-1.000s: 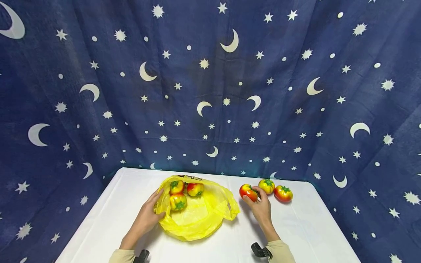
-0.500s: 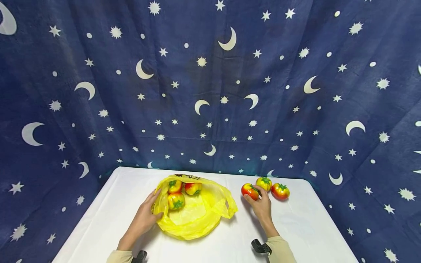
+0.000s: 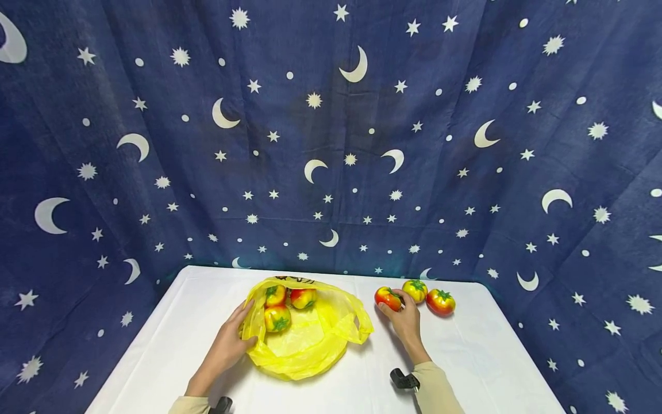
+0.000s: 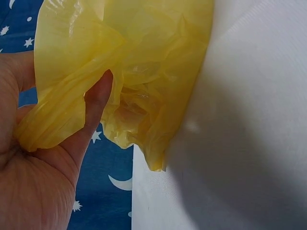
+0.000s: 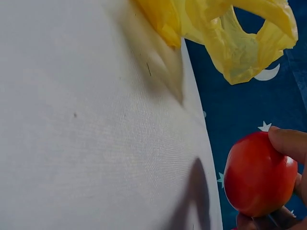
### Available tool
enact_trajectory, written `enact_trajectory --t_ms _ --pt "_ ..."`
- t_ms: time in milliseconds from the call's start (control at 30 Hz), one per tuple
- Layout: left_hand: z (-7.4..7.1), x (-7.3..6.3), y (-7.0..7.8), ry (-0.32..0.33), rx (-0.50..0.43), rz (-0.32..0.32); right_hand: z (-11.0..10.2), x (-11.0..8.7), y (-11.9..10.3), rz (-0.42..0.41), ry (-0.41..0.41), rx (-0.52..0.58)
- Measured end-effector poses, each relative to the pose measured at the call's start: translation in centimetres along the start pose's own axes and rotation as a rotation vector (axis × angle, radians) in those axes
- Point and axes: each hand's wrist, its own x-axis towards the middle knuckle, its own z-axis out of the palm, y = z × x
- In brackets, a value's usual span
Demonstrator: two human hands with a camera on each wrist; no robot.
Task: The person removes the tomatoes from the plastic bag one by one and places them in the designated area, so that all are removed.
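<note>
A yellow plastic bag (image 3: 305,351) lies on the table with its mouth spread open. Inside, toward its left, are three red-and-yellow tomatoes with green tops, one of them the front tomato (image 3: 277,318). My left hand (image 3: 230,339) holds the bag's left edge; in the left wrist view the yellow film (image 4: 62,110) passes between thumb and fingers. In my right hand (image 3: 405,322) is another tomato (image 3: 387,298), pinched between thumb and fingers, to the right of the bag. The right wrist view shows this tomato's smooth red side (image 5: 259,175) and its shadow falling on the cloth.
Just beyond my right hand sit two more tomatoes, a yellower tomato (image 3: 415,291) and a redder tomato (image 3: 441,303). A loose bag handle (image 3: 358,328) points toward the right hand. The white-covered table (image 3: 496,356) ends at a dark blue curtain (image 3: 331,144) with moons and stars.
My right hand, with the tomato, has shifted slightly left and away from me over the last half second. The left hand and bag stay nearly still; the head view tilts slightly.
</note>
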Motion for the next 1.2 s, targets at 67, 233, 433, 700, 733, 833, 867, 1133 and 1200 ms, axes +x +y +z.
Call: enact_trajectory --t_ms 67,233,433,700,733,833,867,1133,1200 --pt "0.0 0.0 0.0 -0.001 -0.006 0.003 0.1 0.2 -0.1 -0.009 0.014 -0.018" --pt "0.1 -0.2 0.1 -0.008 -0.011 -0.021 0.6 0.4 0.2 -0.038 0.033 -0.059" --pt "0.4 -0.3 0.2 -0.015 -0.014 -0.025 0.9 0.8 0.7 -0.018 0.056 -0.105" --pt "0.3 -0.2 0.4 -0.006 -0.015 -0.019 1.7 1.2 0.6 -0.052 0.081 -0.132" --pt "0.2 -0.2 0.4 -0.006 -0.013 -0.021 1.8 1.2 0.6 -0.064 0.082 -0.141" --pt "0.2 -0.3 0.0 -0.012 -0.009 -0.024 2.1 1.0 0.7 -0.075 0.071 -0.168" --pt "0.2 -0.3 -0.1 -0.014 -0.011 -0.025 2.1 0.9 0.8 -0.079 0.061 -0.179" --pt "0.1 0.0 0.3 -0.018 -0.004 -0.005 1.3 0.4 0.4 -0.126 0.036 -0.202" --pt "0.0 0.0 0.2 -0.015 0.0 -0.004 1.0 0.3 0.0 -0.138 0.033 -0.198"
